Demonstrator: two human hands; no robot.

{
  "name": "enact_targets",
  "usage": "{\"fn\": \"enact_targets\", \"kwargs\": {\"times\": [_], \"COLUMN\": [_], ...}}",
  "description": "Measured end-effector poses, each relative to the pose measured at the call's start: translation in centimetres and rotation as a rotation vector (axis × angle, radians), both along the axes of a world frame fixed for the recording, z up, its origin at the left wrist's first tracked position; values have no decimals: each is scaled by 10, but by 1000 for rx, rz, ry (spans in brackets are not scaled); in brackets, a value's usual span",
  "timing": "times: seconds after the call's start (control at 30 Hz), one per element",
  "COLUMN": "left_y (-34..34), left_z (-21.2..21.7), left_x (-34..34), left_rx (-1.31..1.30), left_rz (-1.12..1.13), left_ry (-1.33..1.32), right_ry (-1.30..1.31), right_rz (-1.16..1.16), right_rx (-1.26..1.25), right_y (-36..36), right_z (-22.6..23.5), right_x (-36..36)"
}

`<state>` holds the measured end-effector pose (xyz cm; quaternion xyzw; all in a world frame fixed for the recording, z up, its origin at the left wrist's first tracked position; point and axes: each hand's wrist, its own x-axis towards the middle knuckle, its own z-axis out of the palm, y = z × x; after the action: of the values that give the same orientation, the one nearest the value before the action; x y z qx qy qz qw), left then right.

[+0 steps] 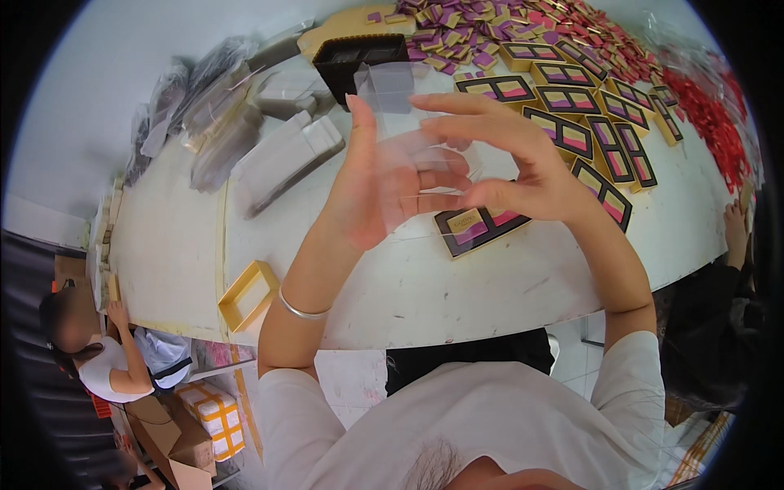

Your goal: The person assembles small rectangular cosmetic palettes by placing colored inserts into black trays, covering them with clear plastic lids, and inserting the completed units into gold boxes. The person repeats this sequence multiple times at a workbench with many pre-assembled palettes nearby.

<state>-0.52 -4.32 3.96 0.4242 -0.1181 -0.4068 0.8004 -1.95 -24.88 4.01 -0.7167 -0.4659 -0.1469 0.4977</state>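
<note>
Both hands are working on a clear plastic sleeve (402, 143), held up above the white bench (457, 278). The left hand (371, 184) is supporting it from behind with the palm open and the thumb pressing its edge. The right hand (506, 159) is pinching the other side with its fingertips. The step seems to be opening or folding the sleeve into shape, though its edges are hard to see. Just below is lying a gold box (478, 227) with a purple and pink insert. The next move is calling for squaring the sleeve without creasing it.
</note>
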Motion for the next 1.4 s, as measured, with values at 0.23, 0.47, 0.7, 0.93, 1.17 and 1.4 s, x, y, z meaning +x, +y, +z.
{"fn": "enact_targets", "kwargs": {"times": [0.23, 0.47, 0.7, 0.93, 1.17, 1.4], "left_y": [19, -27, -19, -30, -33, -32], "left_z": [31, 8, 8, 3, 3, 0], "left_x": [21, 4, 0, -9, -13, -14], "left_rx": [560, 83, 2, 79, 62, -2], "left_rz": [385, 361, 397, 515, 621, 834], "left_ry": [-1068, -1132, -954, -1228, -1362, -1353], "right_ry": [111, 540, 591, 602, 223, 89], "right_rz": [-252, -105, 23, -97, -180, 1], "right_rx": [399, 444, 473, 543, 434, 287], "right_y": [-14, -2, 15, 8, 9, 13], "right_z": [10, 4, 6, 8, 5, 10], "right_x": [8, -11, -22, -22, -23, -28]}}
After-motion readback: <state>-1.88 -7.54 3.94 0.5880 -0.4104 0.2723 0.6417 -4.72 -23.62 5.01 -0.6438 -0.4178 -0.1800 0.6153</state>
